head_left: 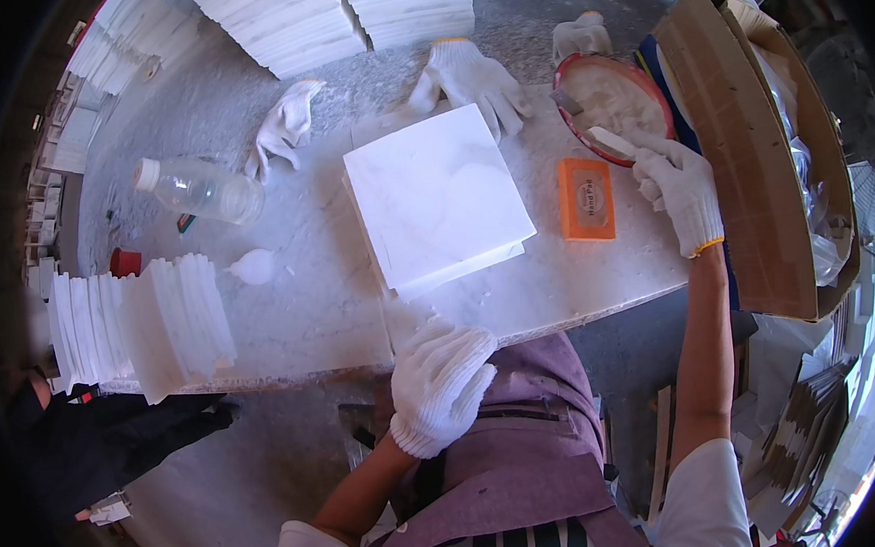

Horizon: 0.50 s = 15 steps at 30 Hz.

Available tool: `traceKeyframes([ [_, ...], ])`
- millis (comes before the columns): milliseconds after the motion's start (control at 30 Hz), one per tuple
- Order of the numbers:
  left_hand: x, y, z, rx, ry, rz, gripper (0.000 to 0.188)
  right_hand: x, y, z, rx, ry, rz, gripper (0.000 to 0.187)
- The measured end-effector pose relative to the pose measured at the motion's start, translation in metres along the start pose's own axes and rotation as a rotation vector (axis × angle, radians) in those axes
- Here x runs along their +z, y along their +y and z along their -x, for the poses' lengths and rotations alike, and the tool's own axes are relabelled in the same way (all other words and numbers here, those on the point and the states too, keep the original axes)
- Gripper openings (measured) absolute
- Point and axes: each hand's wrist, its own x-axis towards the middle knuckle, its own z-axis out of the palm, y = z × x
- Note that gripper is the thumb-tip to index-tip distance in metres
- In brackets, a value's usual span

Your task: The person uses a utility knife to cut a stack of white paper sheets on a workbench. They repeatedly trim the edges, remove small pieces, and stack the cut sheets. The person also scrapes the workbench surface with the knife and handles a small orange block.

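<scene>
My right hand (681,190), in a white knit glove, is closed at the rim of a red-edged bowl (670,109) of whitish paste or powder. From its fingers a pale flat-bladed scraper (610,145) reaches over the bowl. A small grey blade (567,102) rests at the bowl's left side. My left hand (442,378), also gloved, is curled at the table's front edge; whatever its folded fingers may hold is hidden. Just beyond it lies a short stack of square white marble-like tiles (438,193). Between the tiles and my right hand sits an orange hand-pad block (587,200).
Loose white gloves (288,127) lie on the table (310,321). A clear bottle (202,193), a white bulb (253,267) and upright tiles (140,322) are at left. Tile stacks (292,27) stand behind. A cardboard box (741,155) borders the right side.
</scene>
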Motion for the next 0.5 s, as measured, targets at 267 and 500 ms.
traceKeyframes([
  [267, 0.0, -0.003, 0.003, -0.019, 0.038, 0.035, 0.032, -0.002, 0.005, 0.007, 0.014, 0.021, -0.127, 0.036],
  [500, 0.001, -0.006, 0.014, -0.042, 0.07, 0.056, 0.033, 0.025, 0.0, 0.052, -0.062, -0.071, -0.289, 0.034],
])
